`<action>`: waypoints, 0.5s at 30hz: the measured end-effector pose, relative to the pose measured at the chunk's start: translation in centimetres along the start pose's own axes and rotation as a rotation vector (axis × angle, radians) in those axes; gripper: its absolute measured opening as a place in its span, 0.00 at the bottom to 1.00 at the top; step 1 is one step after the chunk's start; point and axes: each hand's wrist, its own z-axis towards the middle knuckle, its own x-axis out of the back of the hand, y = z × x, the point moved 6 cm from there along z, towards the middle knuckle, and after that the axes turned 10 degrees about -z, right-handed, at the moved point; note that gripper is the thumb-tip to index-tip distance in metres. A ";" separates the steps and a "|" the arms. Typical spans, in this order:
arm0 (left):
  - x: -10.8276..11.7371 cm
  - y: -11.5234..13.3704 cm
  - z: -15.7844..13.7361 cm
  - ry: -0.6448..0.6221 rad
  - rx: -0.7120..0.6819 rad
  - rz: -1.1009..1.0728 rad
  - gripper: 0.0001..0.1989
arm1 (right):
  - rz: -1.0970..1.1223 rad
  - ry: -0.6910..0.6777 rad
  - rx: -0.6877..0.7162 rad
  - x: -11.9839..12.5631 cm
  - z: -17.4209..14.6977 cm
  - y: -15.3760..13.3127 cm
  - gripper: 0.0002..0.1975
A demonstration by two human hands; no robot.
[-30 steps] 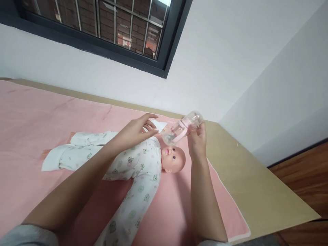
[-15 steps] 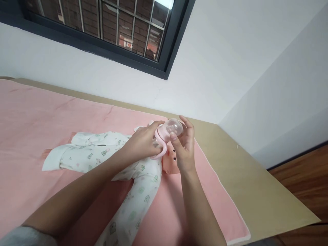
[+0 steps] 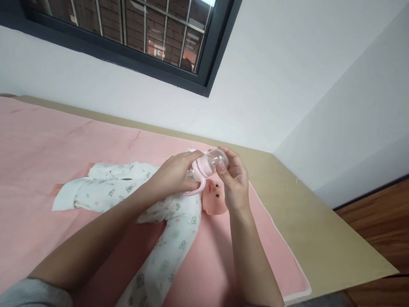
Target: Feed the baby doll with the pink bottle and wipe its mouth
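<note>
My left hand is wrapped round a small baby bottle with a pink collar and pink loop handles. The bottle is tilted, its top pointing to the right. Over that end sits a clear dome cap, and the thumb and fingers of my right hand grip it. Beneath my hands a baby doll lies on its back, its head to the right. It wears a white printed sleepsuit. My forearms and hands hide part of the doll's body and head.
A pink blanket lies under the doll on a tan surface. Behind it rise a white wall and a dark-framed window with bars. Wood-grain panels stand at the right.
My right hand's fingers have closed in on the cap, where before they were spread further round it. The bottle and my left hand have shifted slightly, and more of the doll's face shows.
</note>
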 end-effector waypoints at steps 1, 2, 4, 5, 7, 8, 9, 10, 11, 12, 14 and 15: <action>0.1 0.0 0.0 -0.003 0.005 0.002 0.14 | 0.006 0.009 -0.004 -0.1 0.0 0.1 0.19; 0.2 -0.1 0.0 -0.005 0.012 0.004 0.14 | 0.014 0.017 -0.005 -0.2 0.0 0.1 0.19; 0.4 -0.2 -0.1 -0.004 0.035 0.019 0.15 | 0.028 0.029 0.008 -0.2 0.1 0.3 0.20; 0.5 -0.3 -0.1 -0.008 0.047 0.033 0.16 | 0.031 0.040 0.023 -0.1 0.2 0.3 0.20; 0.7 -0.5 -0.2 -0.022 0.073 0.060 0.17 | 0.030 0.097 0.064 0.8 0.4 0.3 0.21; 0.8 -0.8 -0.1 -0.028 0.088 0.063 0.18 | 0.021 0.138 0.082 1.5 0.6 0.3 0.22; 1.0 -1.1 -0.1 -0.029 0.104 0.060 0.18 | 0.008 0.180 0.093 2.3 0.8 0.4 0.23; 1.3 -1.4 0.0 -0.021 0.120 0.055 0.18 | -0.012 0.215 0.094 3.2 1.1 0.6 0.23; 1.6 -1.8 0.0 -0.004 0.135 0.052 0.19 | -0.038 0.245 0.086 4.1 1.5 1.0 0.24; 2.1 -2.2 0.1 0.019 0.147 0.054 0.20 | -0.068 0.270 0.071 5.0 1.8 1.8 0.24; 3.3 -2.8 0.2 0.077 0.157 0.074 0.22 | -0.133 0.317 0.021 6.9 2.6 4.3 0.26; 4.0 -3.1 0.2 0.111 0.155 0.087 0.23 | -0.171 0.344 -0.014 7.9 2.9 6.0 0.27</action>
